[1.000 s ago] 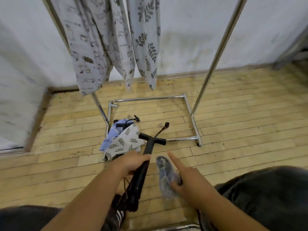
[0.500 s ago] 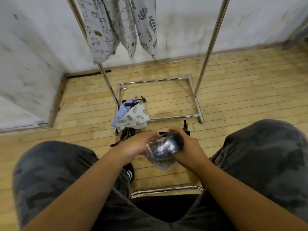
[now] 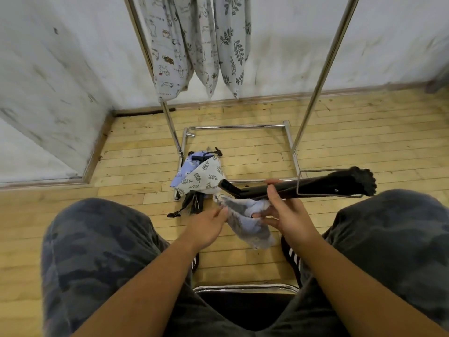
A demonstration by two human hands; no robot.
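A white wall (image 3: 60, 69) with a wooden skirting closes off the left side, and bare wooden floor (image 3: 136, 152) runs from it toward the rack. The rack's left upright (image 3: 170, 122) rises from a chrome base frame (image 3: 235, 127) lying flat on the boards. 3 printed cloths (image 3: 194, 45) hang beside that upright, well above the floor. A pile of fabric (image 3: 204, 176) rests against the frame's near left corner, with black straps trailing out from under it.

The left hand (image 3: 207, 226) sits between the 2 knees, its fingertips at the left edge of a blue-grey cloth (image 3: 245, 222). Whether they pinch it or only touch it cannot be told. The cloth sags between both hands, above the open boards in front of the chair edge (image 3: 245, 287).

The right hand (image 3: 290, 216) grips a black hanger (image 3: 315, 187), thumb over its bar, while its lower fingers catch the cloth's right end. The hanger lies nearly level just above the cloth, and its far end reaches out over the right knee (image 3: 388, 227). The rack's right upright (image 3: 315, 76) stands behind it, with open floor beyond.
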